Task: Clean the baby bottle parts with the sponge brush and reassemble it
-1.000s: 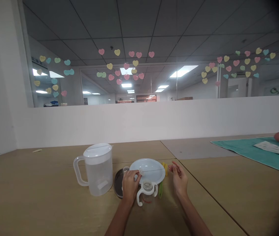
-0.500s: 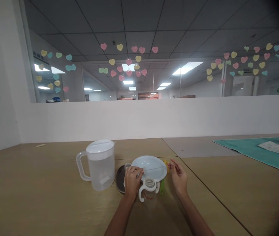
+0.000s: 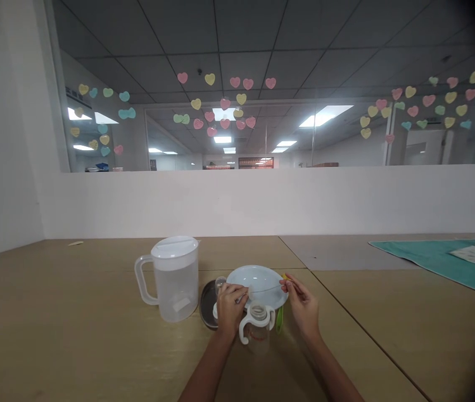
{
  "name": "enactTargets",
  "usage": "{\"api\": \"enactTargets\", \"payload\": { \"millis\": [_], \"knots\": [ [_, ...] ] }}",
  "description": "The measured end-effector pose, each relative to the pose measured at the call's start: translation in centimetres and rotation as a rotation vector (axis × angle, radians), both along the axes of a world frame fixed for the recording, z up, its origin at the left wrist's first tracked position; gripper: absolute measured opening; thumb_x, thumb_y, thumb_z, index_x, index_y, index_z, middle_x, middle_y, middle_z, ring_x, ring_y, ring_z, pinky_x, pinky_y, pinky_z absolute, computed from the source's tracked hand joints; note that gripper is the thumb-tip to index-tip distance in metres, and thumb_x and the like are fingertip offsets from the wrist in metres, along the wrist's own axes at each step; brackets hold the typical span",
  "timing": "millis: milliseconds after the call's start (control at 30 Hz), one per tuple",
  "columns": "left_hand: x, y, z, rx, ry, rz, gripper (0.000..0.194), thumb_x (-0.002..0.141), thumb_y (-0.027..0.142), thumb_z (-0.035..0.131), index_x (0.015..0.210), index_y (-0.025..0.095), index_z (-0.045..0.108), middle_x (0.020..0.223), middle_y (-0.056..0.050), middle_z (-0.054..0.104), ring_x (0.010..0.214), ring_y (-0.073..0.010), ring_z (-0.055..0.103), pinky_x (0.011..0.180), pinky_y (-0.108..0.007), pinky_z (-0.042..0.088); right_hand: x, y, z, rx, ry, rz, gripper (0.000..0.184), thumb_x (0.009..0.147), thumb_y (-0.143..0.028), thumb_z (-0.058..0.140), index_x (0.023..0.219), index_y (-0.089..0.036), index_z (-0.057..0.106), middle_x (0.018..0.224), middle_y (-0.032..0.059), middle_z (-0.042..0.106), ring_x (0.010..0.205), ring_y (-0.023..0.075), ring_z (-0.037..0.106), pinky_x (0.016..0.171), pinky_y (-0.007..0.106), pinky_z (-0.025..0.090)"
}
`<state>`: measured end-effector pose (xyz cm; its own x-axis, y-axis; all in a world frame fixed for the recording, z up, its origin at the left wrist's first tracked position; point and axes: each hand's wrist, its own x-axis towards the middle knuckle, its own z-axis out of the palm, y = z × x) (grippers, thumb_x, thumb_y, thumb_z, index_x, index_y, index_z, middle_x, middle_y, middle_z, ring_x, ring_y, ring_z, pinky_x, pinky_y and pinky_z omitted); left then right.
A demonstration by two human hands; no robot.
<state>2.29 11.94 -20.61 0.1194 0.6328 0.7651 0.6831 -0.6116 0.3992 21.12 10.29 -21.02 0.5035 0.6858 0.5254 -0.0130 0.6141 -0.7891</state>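
My left hand (image 3: pixel 231 306) is closed in a pinch on a small translucent piece (image 3: pixel 250 291), its kind unclear, over the left side of a pale blue bowl (image 3: pixel 237 273). My right hand (image 3: pixel 302 301) pinches the far end of a thin wire-like rod (image 3: pixel 266 290) that spans the bowl between both hands. Just below them stands a clear baby bottle (image 3: pixel 258 329), uncapped, with a white two-handled collar (image 3: pixel 243 324). A green handle (image 3: pixel 279 320) lies beside the bottle, and something yellow (image 3: pixel 285 276) shows behind my right fingertips.
A lidded translucent pitcher (image 3: pixel 176 285) stands on the left. Partly behind my left hand is a dark grey tray (image 3: pixel 207 304) with a clear dome-shaped cap (image 3: pixel 219 283) near it. A teal cloth (image 3: pixel 422 254) lies at the far right, below a white wall (image 3: pixel 221 204).
My right hand has moved slightly left toward the left hand, so less of the rod shows between them. The left hand keeps its pinch. The view has shifted a little.
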Motion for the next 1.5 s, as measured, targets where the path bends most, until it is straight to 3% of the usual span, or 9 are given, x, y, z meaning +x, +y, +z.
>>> {"api": "enactTargets", "payload": {
  "millis": [167, 600, 1033, 1267, 1500],
  "knots": [
    [0.3, 0.4, -0.4, -0.082, -0.107, -0.076, 0.017, 0.080, 0.021, 0.057, 0.081, 0.022, 0.073, 0.085, -0.003, 0.071, 0.081, -0.0173, 0.062, 0.072, -0.029, 0.047, -0.1, -0.1, -0.2, 0.018, -0.046, -0.010, 0.042, 0.074, -0.044, 0.063, 0.100, -0.012, 0.068, 0.084, 0.0110, 0.071, 0.070, 0.0179, 0.064, 0.070, 0.034, 0.054],
    [1.0, 0.6, -0.1, -0.068, -0.154, -0.137, 0.015, 0.077, 0.019, 0.058, 0.077, 0.020, 0.073, 0.081, -0.005, 0.073, 0.076, -0.0174, 0.066, 0.072, -0.029, 0.050, -1.4, -0.9, -0.5, 0.122, -0.330, -0.061, 0.029, 0.082, -0.038, 0.055, 0.098, -0.018, 0.070, 0.088, 0.0089, 0.071, 0.076, 0.0191, 0.067, 0.071, 0.032, 0.055],
    [1.3, -0.2, 0.6, -0.139, -0.214, -0.302, 0.019, 0.079, 0.027, 0.057, 0.084, 0.020, 0.074, 0.085, -0.006, 0.074, 0.079, -0.0187, 0.067, 0.074, -0.028, 0.052, -2.4, -0.7, -0.2, 0.280, -0.653, 0.113, 0.023, 0.087, -0.027, 0.050, 0.099, -0.027, 0.070, 0.097, 0.0049, 0.070, 0.090, 0.0188, 0.064, 0.080, 0.035, 0.053],
    [1.2, -0.8, 0.9, -0.124, -0.150, -0.315, 0.023, 0.082, 0.029, 0.053, 0.088, 0.021, 0.074, 0.088, -0.006, 0.073, 0.078, -0.0187, 0.066, 0.074, -0.030, 0.051, -2.9, -1.0, -0.4, 0.191, -0.622, -0.012, 0.024, 0.085, -0.029, 0.054, 0.105, -0.024, 0.068, 0.097, 0.0061, 0.070, 0.088, 0.0191, 0.064, 0.079, 0.033, 0.052],
    [1.1, -0.5, 0.5, -0.107, -0.158, -0.277, 0.021, 0.080, 0.027, 0.054, 0.088, 0.021, 0.074, 0.088, -0.006, 0.073, 0.081, -0.0192, 0.066, 0.076, -0.030, 0.051, -2.8, -0.7, -0.3, 0.235, -0.646, -0.005, 0.015, 0.084, -0.027, 0.057, 0.090, -0.025, 0.071, 0.093, 0.0054, 0.070, 0.089, 0.0193, 0.063, 0.081, 0.035, 0.051]
  ]
}}
